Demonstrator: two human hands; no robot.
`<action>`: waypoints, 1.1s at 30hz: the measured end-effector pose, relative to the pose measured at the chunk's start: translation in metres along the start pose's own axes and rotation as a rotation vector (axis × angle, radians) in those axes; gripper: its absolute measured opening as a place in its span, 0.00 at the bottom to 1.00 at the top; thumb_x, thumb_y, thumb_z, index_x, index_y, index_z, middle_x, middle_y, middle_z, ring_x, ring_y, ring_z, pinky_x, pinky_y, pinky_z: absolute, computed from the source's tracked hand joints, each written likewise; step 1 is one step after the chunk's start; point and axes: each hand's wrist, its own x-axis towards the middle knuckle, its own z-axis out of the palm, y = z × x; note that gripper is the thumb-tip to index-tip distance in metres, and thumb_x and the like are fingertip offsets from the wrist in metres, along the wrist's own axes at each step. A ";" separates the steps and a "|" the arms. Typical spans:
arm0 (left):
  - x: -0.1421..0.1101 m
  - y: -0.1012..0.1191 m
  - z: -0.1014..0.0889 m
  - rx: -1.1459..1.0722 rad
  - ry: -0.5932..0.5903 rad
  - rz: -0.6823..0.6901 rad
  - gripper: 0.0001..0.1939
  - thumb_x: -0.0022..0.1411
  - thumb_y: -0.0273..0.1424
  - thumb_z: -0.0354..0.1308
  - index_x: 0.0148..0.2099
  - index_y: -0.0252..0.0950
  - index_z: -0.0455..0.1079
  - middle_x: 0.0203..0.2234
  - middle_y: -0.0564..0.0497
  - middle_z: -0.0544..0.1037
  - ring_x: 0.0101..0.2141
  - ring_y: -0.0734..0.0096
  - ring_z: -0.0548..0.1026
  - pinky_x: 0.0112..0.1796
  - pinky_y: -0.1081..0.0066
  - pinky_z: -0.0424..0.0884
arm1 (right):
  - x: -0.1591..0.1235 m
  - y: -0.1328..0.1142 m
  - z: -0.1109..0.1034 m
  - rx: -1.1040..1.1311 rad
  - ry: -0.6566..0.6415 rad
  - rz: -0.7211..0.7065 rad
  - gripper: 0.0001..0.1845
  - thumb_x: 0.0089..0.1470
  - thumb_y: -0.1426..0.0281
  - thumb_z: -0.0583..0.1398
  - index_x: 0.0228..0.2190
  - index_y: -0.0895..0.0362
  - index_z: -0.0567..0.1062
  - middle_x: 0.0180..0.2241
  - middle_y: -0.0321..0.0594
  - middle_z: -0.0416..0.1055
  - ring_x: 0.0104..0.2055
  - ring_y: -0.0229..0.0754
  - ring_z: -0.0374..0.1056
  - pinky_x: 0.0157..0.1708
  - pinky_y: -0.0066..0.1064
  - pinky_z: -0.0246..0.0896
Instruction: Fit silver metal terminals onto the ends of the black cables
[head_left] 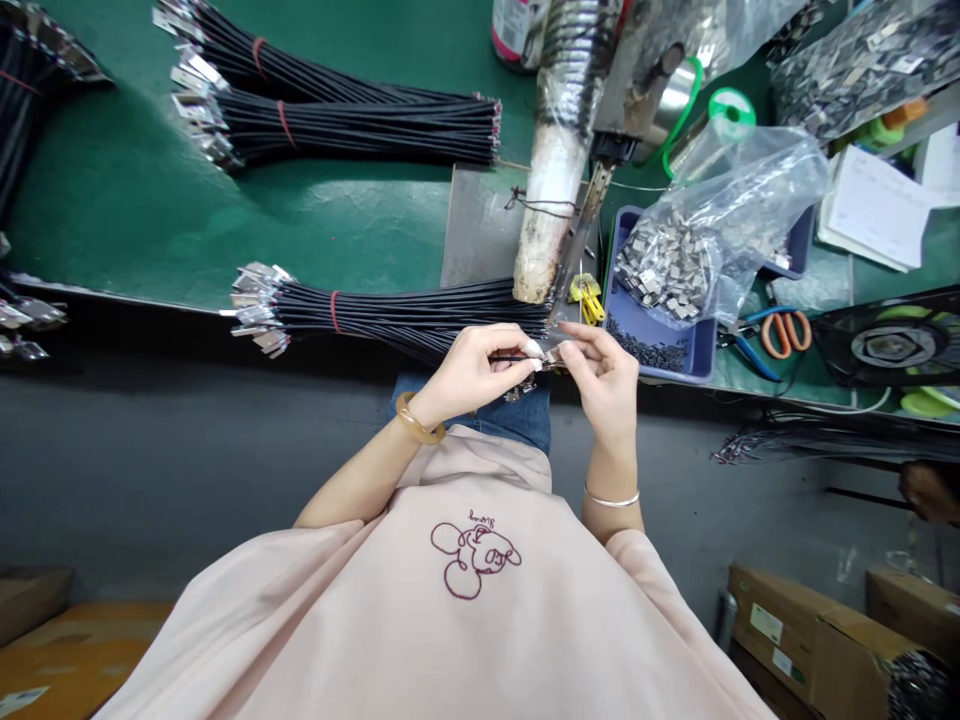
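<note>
My left hand [484,370] is closed, thumb and fingertips pinching the end of a black cable [506,358]. Facing it, my right hand [606,380] pinches a small silvery metal connector [551,358] at that same cable end. Whether the connector is fully seated on the cable is too small to tell. Just beyond both hands, a bundle of black cables [420,312] with metal connectors at its left end lies along the table edge, tied with a red band. Its right end passes below a soldering iron [596,190] and a tape-wrapped duct [551,200].
A blue tray [703,355] at the right holds a bag of metal connectors [667,265] and small black parts [649,350]. Orange-handled pliers [784,332] and a fan [892,340] sit farther right. More tied cables [360,130] lie at the back of the green table [337,220].
</note>
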 end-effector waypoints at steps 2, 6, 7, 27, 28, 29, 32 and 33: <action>0.000 0.000 -0.001 -0.020 0.000 -0.006 0.06 0.62 0.28 0.61 0.36 0.31 0.79 0.26 0.52 0.73 0.26 0.77 0.67 0.27 0.76 0.61 | 0.000 -0.002 0.000 -0.003 -0.029 -0.003 0.09 0.58 0.61 0.65 0.38 0.53 0.81 0.32 0.35 0.79 0.30 0.35 0.73 0.29 0.27 0.66; -0.001 0.001 -0.001 -0.067 0.015 -0.016 0.07 0.62 0.28 0.61 0.37 0.30 0.79 0.26 0.51 0.73 0.26 0.78 0.66 0.27 0.76 0.60 | -0.006 -0.006 0.002 -0.147 0.042 -0.098 0.09 0.60 0.62 0.63 0.34 0.53 0.81 0.27 0.34 0.77 0.23 0.33 0.66 0.23 0.27 0.59; -0.001 0.001 -0.001 -0.079 0.014 -0.017 0.07 0.62 0.28 0.61 0.36 0.30 0.79 0.26 0.51 0.73 0.26 0.78 0.66 0.27 0.76 0.61 | -0.008 -0.006 0.002 -0.204 0.059 -0.143 0.09 0.61 0.62 0.63 0.35 0.53 0.81 0.27 0.34 0.77 0.22 0.33 0.65 0.23 0.28 0.58; 0.002 0.003 -0.002 -0.046 -0.047 -0.029 0.06 0.58 0.25 0.60 0.29 0.31 0.73 0.23 0.54 0.73 0.23 0.82 0.66 0.26 0.80 0.61 | -0.005 -0.008 -0.011 -0.459 0.016 -0.445 0.07 0.65 0.69 0.58 0.33 0.55 0.73 0.30 0.34 0.72 0.25 0.33 0.61 0.27 0.27 0.56; 0.002 0.002 -0.001 -0.054 -0.034 -0.035 0.05 0.58 0.25 0.61 0.29 0.31 0.74 0.24 0.53 0.74 0.24 0.81 0.68 0.26 0.80 0.63 | -0.002 -0.007 -0.019 -0.473 0.098 -0.370 0.09 0.65 0.66 0.57 0.33 0.54 0.73 0.30 0.34 0.72 0.24 0.32 0.59 0.27 0.28 0.55; 0.003 0.001 -0.001 -0.068 -0.021 -0.043 0.05 0.58 0.26 0.61 0.30 0.31 0.75 0.25 0.52 0.76 0.25 0.80 0.70 0.27 0.80 0.65 | 0.002 -0.006 -0.028 -0.516 0.180 -0.293 0.10 0.65 0.64 0.57 0.34 0.55 0.74 0.30 0.34 0.72 0.23 0.33 0.58 0.28 0.29 0.55; 0.003 -0.002 0.002 -0.129 0.009 -0.071 0.05 0.59 0.27 0.61 0.32 0.31 0.76 0.29 0.50 0.79 0.29 0.77 0.75 0.31 0.79 0.70 | 0.022 -0.001 -0.058 -0.735 0.206 -0.125 0.11 0.63 0.63 0.58 0.34 0.56 0.77 0.33 0.40 0.76 0.27 0.36 0.60 0.34 0.32 0.56; 0.003 -0.002 0.002 -0.143 0.014 -0.079 0.05 0.59 0.28 0.61 0.32 0.31 0.76 0.29 0.49 0.80 0.29 0.76 0.75 0.31 0.79 0.71 | 0.030 0.002 -0.066 -0.758 0.181 -0.106 0.09 0.61 0.65 0.60 0.33 0.56 0.77 0.34 0.41 0.77 0.28 0.37 0.61 0.36 0.33 0.56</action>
